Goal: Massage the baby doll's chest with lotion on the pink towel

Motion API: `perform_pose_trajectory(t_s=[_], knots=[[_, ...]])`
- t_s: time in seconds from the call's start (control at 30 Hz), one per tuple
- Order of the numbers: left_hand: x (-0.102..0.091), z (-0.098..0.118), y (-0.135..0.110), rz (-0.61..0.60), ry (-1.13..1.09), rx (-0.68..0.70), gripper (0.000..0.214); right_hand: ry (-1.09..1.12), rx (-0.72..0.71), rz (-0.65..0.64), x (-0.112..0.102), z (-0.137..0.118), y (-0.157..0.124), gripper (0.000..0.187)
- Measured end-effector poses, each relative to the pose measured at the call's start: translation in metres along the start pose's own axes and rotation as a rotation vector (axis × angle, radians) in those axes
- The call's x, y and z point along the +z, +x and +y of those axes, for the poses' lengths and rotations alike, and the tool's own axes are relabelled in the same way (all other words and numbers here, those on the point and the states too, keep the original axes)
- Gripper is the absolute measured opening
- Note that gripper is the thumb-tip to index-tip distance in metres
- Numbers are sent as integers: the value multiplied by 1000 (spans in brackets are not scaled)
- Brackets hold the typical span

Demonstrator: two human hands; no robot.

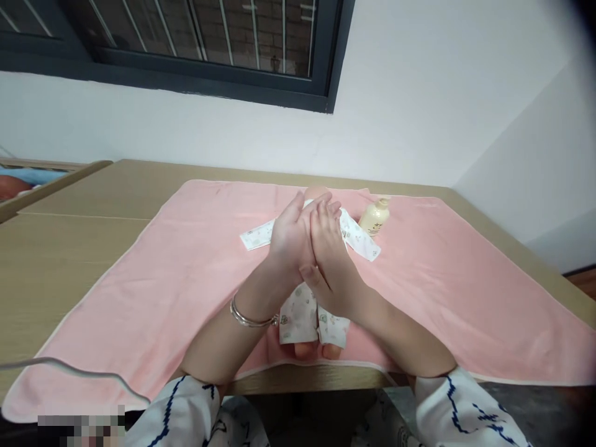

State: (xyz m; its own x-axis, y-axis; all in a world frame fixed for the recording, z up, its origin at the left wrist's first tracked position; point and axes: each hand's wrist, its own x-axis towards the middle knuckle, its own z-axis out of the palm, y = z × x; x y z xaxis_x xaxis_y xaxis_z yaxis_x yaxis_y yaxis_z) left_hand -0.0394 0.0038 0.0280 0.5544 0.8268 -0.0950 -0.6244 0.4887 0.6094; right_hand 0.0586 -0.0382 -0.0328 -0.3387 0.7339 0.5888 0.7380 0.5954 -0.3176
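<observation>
Palm turned up and fingers stretched out, my left hand (289,239) is raised over a baby doll (298,313) in white printed clothes. My right hand (336,264) lies flat across the left palm, its fingers straight and close together. Neither hand grips an object; whether any lotion is between the palms cannot be seen. Both hands hide the doll's face and middle; its sleeves, trouser legs, feet and the top of its head show. Under the doll spreads a pink cloth (195,279). A pale yellow bottle (374,217) stands on it, beyond the doll's right-hand sleeve.
The cloth covers much of a wooden table (79,248), whose near edge runs below my forearms. A grey cable (79,369) crosses the cloth's left corner. A white wall (400,124) and a dark-framed window (326,93) rise behind. A silver bracelet (251,321) circles my left wrist.
</observation>
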Motion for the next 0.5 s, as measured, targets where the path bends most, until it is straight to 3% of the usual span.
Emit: perform_pose_trajectory(t_s=[0.2,0.5], knots=[[6,-19,-23,-6,32,58,51,18,-59,14,-12,-16,-16,79],[-5,-33,-22,104,96,36,48,43,15,-82,-14,-21,-27,78]])
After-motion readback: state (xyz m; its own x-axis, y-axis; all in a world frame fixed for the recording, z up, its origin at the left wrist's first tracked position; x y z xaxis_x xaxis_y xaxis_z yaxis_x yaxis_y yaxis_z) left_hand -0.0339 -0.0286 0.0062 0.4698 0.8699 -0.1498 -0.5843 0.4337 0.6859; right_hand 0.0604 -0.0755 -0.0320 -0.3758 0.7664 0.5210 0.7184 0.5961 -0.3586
